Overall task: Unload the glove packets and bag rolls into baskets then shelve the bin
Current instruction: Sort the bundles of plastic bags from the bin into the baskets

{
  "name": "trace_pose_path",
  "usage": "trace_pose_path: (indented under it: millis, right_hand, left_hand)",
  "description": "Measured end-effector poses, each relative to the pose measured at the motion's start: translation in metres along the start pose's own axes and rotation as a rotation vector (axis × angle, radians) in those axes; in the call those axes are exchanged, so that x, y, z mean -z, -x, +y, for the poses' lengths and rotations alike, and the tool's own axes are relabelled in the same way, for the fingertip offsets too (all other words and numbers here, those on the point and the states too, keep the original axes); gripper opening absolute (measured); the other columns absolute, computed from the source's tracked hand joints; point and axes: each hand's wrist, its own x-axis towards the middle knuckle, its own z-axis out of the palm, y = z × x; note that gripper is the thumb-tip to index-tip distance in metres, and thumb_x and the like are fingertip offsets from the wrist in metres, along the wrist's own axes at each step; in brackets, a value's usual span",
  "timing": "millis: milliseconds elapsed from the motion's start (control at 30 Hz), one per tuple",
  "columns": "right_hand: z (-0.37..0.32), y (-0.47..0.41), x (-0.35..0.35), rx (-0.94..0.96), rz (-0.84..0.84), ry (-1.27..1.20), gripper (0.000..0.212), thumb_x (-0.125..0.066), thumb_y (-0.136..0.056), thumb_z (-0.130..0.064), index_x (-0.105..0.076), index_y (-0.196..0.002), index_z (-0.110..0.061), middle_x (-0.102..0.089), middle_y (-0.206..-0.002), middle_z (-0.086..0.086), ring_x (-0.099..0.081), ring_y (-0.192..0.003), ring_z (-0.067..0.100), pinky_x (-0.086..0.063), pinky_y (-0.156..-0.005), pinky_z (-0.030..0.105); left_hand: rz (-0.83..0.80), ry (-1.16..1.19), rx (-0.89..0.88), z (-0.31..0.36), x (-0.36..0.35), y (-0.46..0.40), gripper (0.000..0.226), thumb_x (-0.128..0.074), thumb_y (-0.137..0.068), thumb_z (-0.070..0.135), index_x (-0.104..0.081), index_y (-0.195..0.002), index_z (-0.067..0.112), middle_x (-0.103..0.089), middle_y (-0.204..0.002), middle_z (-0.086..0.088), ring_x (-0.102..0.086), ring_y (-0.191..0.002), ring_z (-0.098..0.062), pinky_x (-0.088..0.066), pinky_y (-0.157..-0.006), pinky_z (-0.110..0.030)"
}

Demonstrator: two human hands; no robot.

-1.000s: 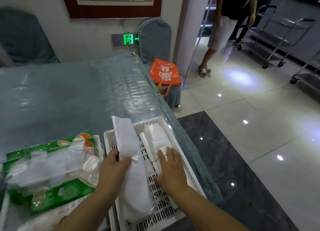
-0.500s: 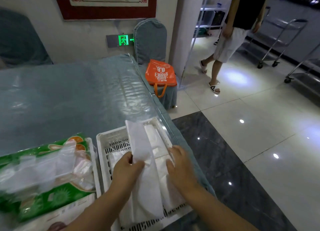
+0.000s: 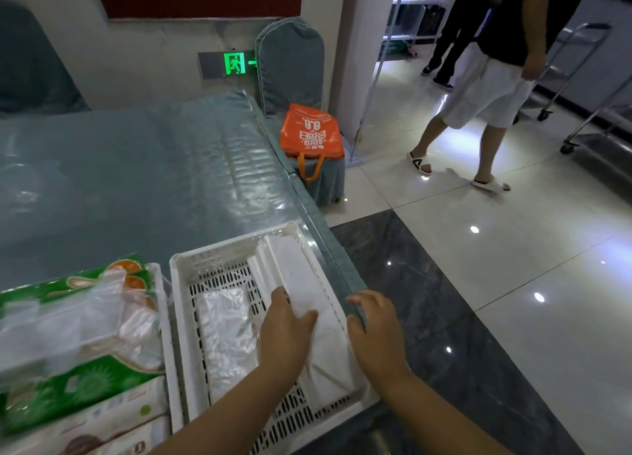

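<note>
A white slotted basket (image 3: 219,253) stands on the table by its right edge. Along the basket's right side lies a long white packet (image 3: 295,270), on top of others. My left hand (image 3: 284,335) grips this packet at its middle, thumb and fingers on it. A clear crinkled packet (image 3: 225,331) lies flat in the basket's left half. My right hand (image 3: 376,331) hovers at the basket's right rim, fingers apart and holding nothing. At the far left a second container holds green packs (image 3: 75,386) with a clear plastic packet (image 3: 68,324) on top.
The table (image 3: 136,181) wears a blue cloth under clear plastic. An orange bag (image 3: 311,133) sits on a covered chair beyond the table's corner. A person (image 3: 489,85) in white shorts walks on the tiled floor at right, near metal trolleys (image 3: 581,78).
My left hand has lowered the white packet from upright down onto the basket's right side. My right hand has slid off the packets to the rim. The person has walked closer.
</note>
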Motion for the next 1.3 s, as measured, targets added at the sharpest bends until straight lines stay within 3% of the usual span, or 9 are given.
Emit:
trace_pose_path:
  millis: [67, 167, 267, 333, 533, 700, 900, 1100, 1300]
  right_hand:
    - [-0.002, 0.000, -0.002, 0.050, -0.006, 0.032, 0.024, -0.057, -0.086, -0.012, -0.060, -0.109, -0.019, -0.053, -0.115, -0.005, -0.043, -0.104, 0.004, -0.038, -0.094, 0.019]
    - [-0.006, 0.002, -0.008, 0.172, -0.051, 0.086, 0.024, -0.058, -0.083, -0.008, -0.061, -0.107, -0.015, -0.057, -0.113, 0.001, -0.050, -0.104, 0.012, -0.039, -0.093, 0.023]
    - [-0.009, 0.000, -0.013, 0.230, -0.062, 0.126, 0.025, -0.062, -0.081, -0.007, -0.064, -0.105, -0.013, -0.061, -0.111, 0.003, -0.054, -0.105, 0.016, -0.036, -0.093, 0.021]
    - [-0.010, -0.004, -0.014, 0.228, -0.074, 0.127, 0.026, -0.062, -0.081, -0.007, -0.064, -0.106, -0.013, -0.060, -0.113, 0.003, -0.053, -0.107, 0.016, -0.035, -0.094, 0.020]
    - [-0.014, -0.017, -0.010, 0.261, -0.130, 0.136, 0.027, -0.055, -0.086, -0.009, -0.060, -0.113, -0.016, -0.055, -0.119, 0.000, -0.048, -0.111, 0.012, -0.030, -0.096, 0.016]
    - [-0.034, -0.031, -0.013, 0.340, -0.127, 0.126, 0.027, -0.059, -0.082, -0.003, -0.063, -0.106, -0.015, -0.062, -0.109, 0.001, -0.055, -0.101, 0.014, -0.037, -0.089, 0.018]
    - [-0.106, -0.037, -0.046, 0.531, -0.200, 0.033, 0.028, -0.060, -0.079, 0.001, -0.066, -0.103, -0.013, -0.068, -0.101, 0.004, -0.061, -0.094, 0.020, -0.041, -0.082, 0.020]
    - [-0.225, -0.012, -0.084, 0.814, -0.199, -0.088, 0.027, -0.064, -0.073, 0.005, -0.068, -0.096, -0.009, -0.069, -0.094, 0.009, -0.064, -0.087, 0.027, -0.044, -0.076, 0.024]
    - [-0.351, 0.047, -0.125, 1.002, -0.229, -0.213, 0.020, -0.061, -0.076, -0.004, -0.067, -0.093, -0.012, -0.068, -0.090, 0.007, -0.063, -0.084, 0.026, -0.051, -0.072, 0.034]
  left_hand:
    - [0.064, -0.066, -0.059, -0.005, -0.002, 0.001, 0.067, -0.070, -0.076, 0.031, -0.034, -0.131, 0.014, -0.050, -0.126, -0.008, -0.050, -0.113, -0.026, -0.045, -0.094, -0.039]
    - [0.115, -0.293, -0.273, -0.018, 0.001, -0.002, 0.075, -0.054, -0.085, 0.041, -0.014, -0.145, 0.021, -0.020, -0.154, -0.006, -0.015, -0.141, -0.023, -0.014, -0.114, -0.039]
    - [-0.036, -0.508, -0.467, -0.031, -0.007, -0.010, 0.063, -0.033, -0.092, 0.046, -0.007, -0.147, 0.029, 0.001, -0.159, -0.001, 0.018, -0.141, -0.012, 0.008, -0.115, -0.035]
    - [-0.075, -0.530, -0.452, -0.033, -0.014, -0.014, 0.061, -0.032, -0.092, 0.047, -0.011, -0.147, 0.029, 0.001, -0.159, -0.001, 0.023, -0.137, -0.008, 0.011, -0.114, -0.035]
    - [-0.087, -0.588, -0.424, -0.034, -0.017, -0.015, 0.063, -0.026, -0.091, 0.054, -0.010, -0.147, 0.029, 0.001, -0.159, -0.002, 0.022, -0.138, -0.011, 0.006, -0.116, -0.038]
    - [-0.042, -0.455, -0.397, -0.018, 0.024, -0.013, 0.062, -0.047, -0.090, 0.043, -0.022, -0.145, 0.029, -0.012, -0.158, -0.001, -0.001, -0.145, -0.019, -0.003, -0.116, -0.035]
    - [0.235, -0.404, -0.434, -0.008, 0.139, 0.010, 0.038, -0.060, -0.082, 0.016, -0.058, -0.120, 0.016, -0.060, -0.122, -0.004, -0.047, -0.117, -0.024, -0.034, -0.100, -0.033]
    - [0.505, -0.496, -0.442, -0.011, 0.279, 0.051, 0.027, -0.061, -0.078, 0.016, -0.068, -0.104, 0.013, -0.069, -0.105, -0.008, -0.058, -0.101, -0.030, -0.040, -0.088, -0.034]
    - [0.670, -0.570, -0.371, -0.052, 0.432, 0.099, 0.023, -0.061, -0.081, 0.015, -0.069, -0.102, 0.013, -0.069, -0.106, -0.008, -0.056, -0.104, -0.031, -0.036, -0.091, -0.031]
